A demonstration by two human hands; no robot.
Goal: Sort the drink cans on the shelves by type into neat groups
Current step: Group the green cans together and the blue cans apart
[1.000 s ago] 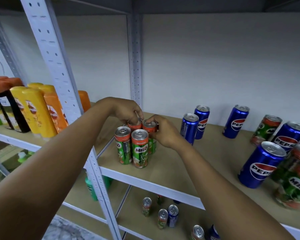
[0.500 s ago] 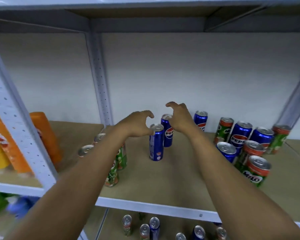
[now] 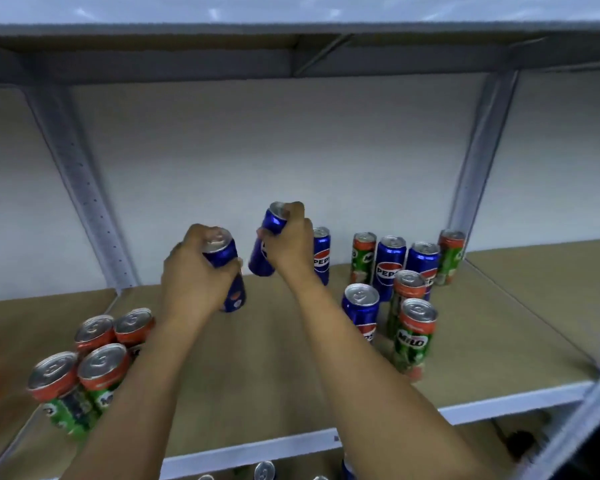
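1. Where the shelf (image 3: pixel 257 368) runs across the view, its top is a tan board with a pale metal front edge, backed by a plain light wall (image 3: pixel 257 161) and framed by grey perforated uprights at left (image 3: pixel 80 188) and right (image 3: pixel 478 157); a second shelf (image 3: pixel 291 53) spans overhead.
2. At the far left, a tight cluster of Milo cans (image 3: pixel 94 368) stands on the board, silver lids up, red bands above green bodies; the left forearm passes just beside it.
3. The left hand (image 3: pixel 194 271) grips a blue Pepsi can (image 3: pixel 227 271) from the side, fingers curled round its upper body and thumb near the lid; the can tilts, its base close to the board, though whether it touches I cannot tell.
4. Just right of it, the right hand (image 3: pixel 288 244) grasps a second blue Pepsi can (image 3: pixel 267 244), fingers wrapped over the rim and upper wall; this can is also tilted, its base above the back of the board.
5. Behind the right wrist another Pepsi can (image 3: pixel 321 254) stands upright near the wall.
6. Further right, a mixed group (image 3: pixel 402 271) of blue Pepsi and green Milo cans stands unsorted, the nearest Milo can (image 3: pixel 414 334) close to the front edge.
7. Below the front edge, a few silver can tops (image 3: pixel 264 470) show on a lower level.
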